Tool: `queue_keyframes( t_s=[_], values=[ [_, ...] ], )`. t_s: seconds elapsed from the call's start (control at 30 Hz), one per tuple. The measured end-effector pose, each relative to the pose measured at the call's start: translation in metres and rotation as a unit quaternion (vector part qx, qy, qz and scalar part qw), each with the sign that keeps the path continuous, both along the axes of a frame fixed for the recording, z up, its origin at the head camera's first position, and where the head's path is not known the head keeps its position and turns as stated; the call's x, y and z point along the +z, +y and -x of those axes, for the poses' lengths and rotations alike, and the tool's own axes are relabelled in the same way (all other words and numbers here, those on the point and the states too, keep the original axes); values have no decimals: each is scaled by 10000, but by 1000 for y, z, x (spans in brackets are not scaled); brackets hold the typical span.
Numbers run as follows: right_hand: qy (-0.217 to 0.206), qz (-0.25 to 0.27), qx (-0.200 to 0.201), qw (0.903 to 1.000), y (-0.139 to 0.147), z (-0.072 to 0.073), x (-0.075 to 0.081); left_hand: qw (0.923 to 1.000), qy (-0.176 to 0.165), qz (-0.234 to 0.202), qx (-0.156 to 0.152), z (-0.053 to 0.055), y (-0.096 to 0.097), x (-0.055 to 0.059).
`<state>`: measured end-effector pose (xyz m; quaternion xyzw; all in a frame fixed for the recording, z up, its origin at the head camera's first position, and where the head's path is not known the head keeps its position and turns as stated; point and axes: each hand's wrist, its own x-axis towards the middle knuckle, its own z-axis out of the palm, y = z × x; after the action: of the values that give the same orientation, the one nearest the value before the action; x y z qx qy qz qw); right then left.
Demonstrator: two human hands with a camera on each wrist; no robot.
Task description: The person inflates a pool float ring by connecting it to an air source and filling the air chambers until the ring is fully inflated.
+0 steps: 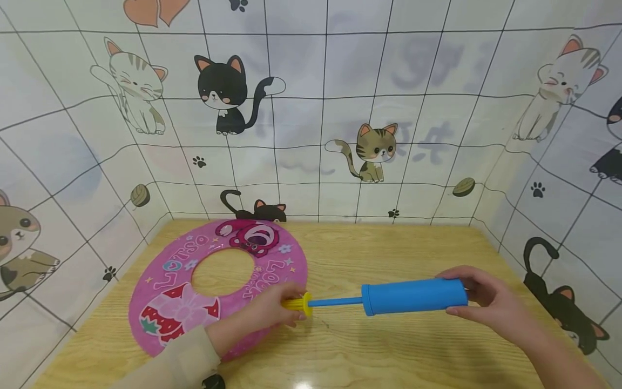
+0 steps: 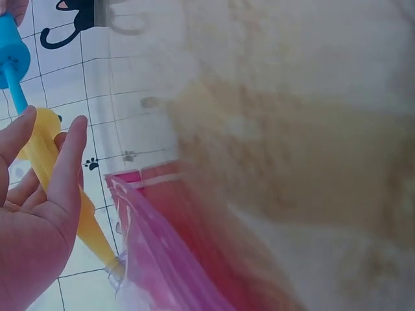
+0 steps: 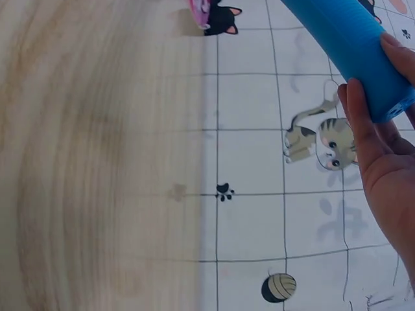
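A blue hand pump [image 1: 413, 297] with a thin blue rod and a yellow nozzle end lies level between the two hands, above the table. My left hand [image 1: 267, 310] holds the yellow end, its fingers and thumb around it. In the left wrist view the tapered yellow nozzle [image 2: 94, 233] meets a clear valve [image 2: 115, 271] at the edge of a pink swim ring [image 2: 146, 227]; how deep it sits cannot be told. My right hand [image 1: 491, 305] grips the far end of the blue barrel. The ring, flat-looking with strawberry and bear prints, lies under my left forearm.
A wood-grain table [image 1: 389, 248] carries everything. Behind it and at both sides stands a white gridded cloth [image 1: 301, 119] printed with cats. A small dark object [image 1: 214, 381] shows by the left sleeve at the front edge.
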<state>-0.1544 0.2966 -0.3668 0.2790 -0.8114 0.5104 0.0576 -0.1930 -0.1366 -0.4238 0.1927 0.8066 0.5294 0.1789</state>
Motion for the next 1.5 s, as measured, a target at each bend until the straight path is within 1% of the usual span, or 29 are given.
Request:
queue_keyframes(
  t_s=[0.1, 0.2, 0.27, 0.33, 0.37, 0.47, 0.57, 0.6, 0.67, 0.77, 0.87, 1.03, 1.17, 1.27, 1.4, 1.5],
  values=[
    [61, 27, -114, 9999, 7, -4, 7, 10000, -41, -18, -12, 0, -1, 1],
    [66, 46, -249, 9997, 15, -8, 12, 10000, 3, 9, -46, 0, -2, 0],
    [56, 66, -263, 9996, 19, -9, 13, 10000, 62, -4, -64, 1, -2, 0],
    [2, 59, -141, 9999, 23, -9, 13, 9999, 68, -80, -85, 1, -2, 0],
    [-18, 71, -1, 10000, 26, -8, 12, 9998, 42, -147, -95, 1, -1, 0],
    [-10, 315, 750, 9967, 30, -6, 10, 9993, -51, -335, -157, 0, -1, 1],
    [122, 742, 1536, 9853, 33, -4, 7, 9988, -61, -422, -229, 0, -1, 1],
    [186, 826, 1699, 9818, 32, -3, 7, 9986, -45, -450, -258, -1, -1, 1],
    [265, 962, 1787, 9788, 28, -3, 6, 9986, 26, -448, -271, -1, 0, 1],
    [234, 826, 1489, 9851, 19, -4, 6, 9990, 363, -189, -201, -1, 1, 2],
    [170, 622, 1088, 9920, 6, -5, 7, 9978, 645, 96, -81, 0, 3, 3],
    [-56, 481, 728, 9962, -15, -1, 1, 9967, 769, 245, 107, -1, 8, 6],
    [-141, 270, 410, 9987, -32, 3, -6, 9957, 876, 234, 184, -2, 12, 8],
    [-339, 277, 284, 9986, -44, 6, -12, 9948, 972, 244, 185, 0, 15, 8],
    [-696, 347, 250, 9967, -61, 10, -18, 9911, 1260, 379, 222, 2, 20, 6],
    [-813, 364, 264, 9957, -71, 11, -21, 9883, 1454, 380, 243, 2, 23, 6]
  ],
)
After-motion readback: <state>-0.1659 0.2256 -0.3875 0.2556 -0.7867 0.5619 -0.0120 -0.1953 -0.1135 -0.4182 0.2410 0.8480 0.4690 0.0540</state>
